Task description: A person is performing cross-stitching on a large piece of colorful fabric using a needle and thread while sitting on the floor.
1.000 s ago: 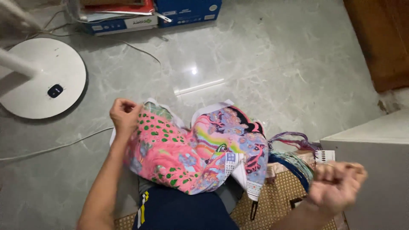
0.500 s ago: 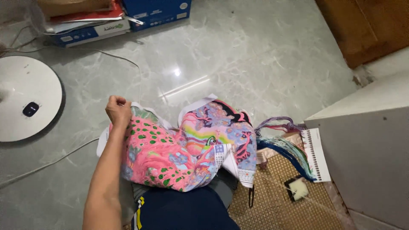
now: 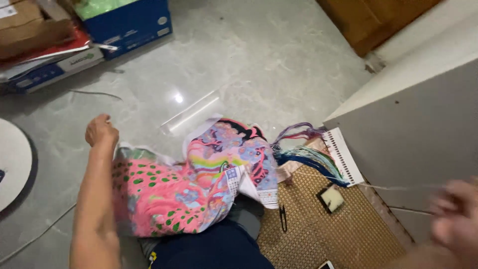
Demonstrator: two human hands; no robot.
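The embroidery cloth (image 3: 199, 184), a bright cross-stitch piece in pink, green and rainbow colours, lies draped over the person's lap, its far edge raised off the grey floor (image 3: 239, 65). The left hand (image 3: 101, 132) pinches that upper left corner in a closed grip, holding the cloth taut. A pale thread (image 3: 398, 187) runs from the cloth's right side out to the right hand (image 3: 455, 219), which is blurred at the frame's lower right; it looks closed around the thread's end, though the blur hides the fingers. Half a second ago that hand was out of view; now it is back, stretched far to the right with the thread drawn long, so a stitch seems to be getting pulled through. Just beside the cloth lie a bundle of coloured floss (image 3: 308, 154) on its card organiser (image 3: 341, 154), small scissors (image 3: 283, 218) and a little square box (image 3: 331, 198) on a woven mat (image 3: 323, 234). Cardboard boxes (image 3: 74, 45) stand well apart.
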